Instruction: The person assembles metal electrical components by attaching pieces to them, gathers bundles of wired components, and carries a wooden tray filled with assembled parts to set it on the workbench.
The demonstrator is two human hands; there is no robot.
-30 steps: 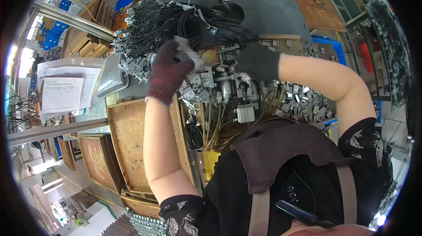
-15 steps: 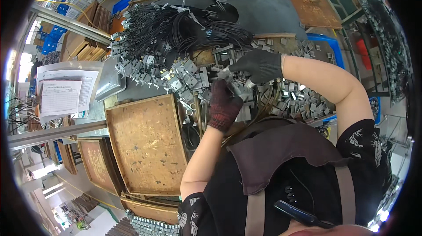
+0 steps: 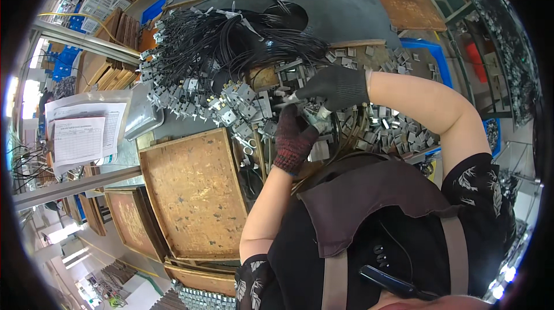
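Observation:
My left hand (image 3: 295, 141), in a dark red and black knit glove, is closed, with its fingertips pointing away from me. My right hand (image 3: 337, 89), in a dark grey glove with pale fingertips, reaches in from the right. Its thumb and fingers pinch a small grey metal part (image 3: 284, 103) just above the left fingertips. What lies inside the left fingers is hidden. Left of the hands sits a heap of metal housings (image 3: 239, 102) with brassy fittings. Black cables (image 3: 231, 39) tied in a bundle run behind it. Scissors (image 3: 249, 147) lie beside my left hand.
Loose grey metal pieces (image 3: 398, 134) are piled to the right of my hands, near a blue tray (image 3: 438, 62). A wooden tray (image 3: 193, 194) stands at the left. Papers in a plastic sleeve (image 3: 81, 131) hang farther left. A wooden board (image 3: 407, 4) lies at the far right.
My right hand has shifted slightly left and down, bringing its fingertips closer to my left hand. A silvery part shows more plainly between them. The whole view has shifted slightly.

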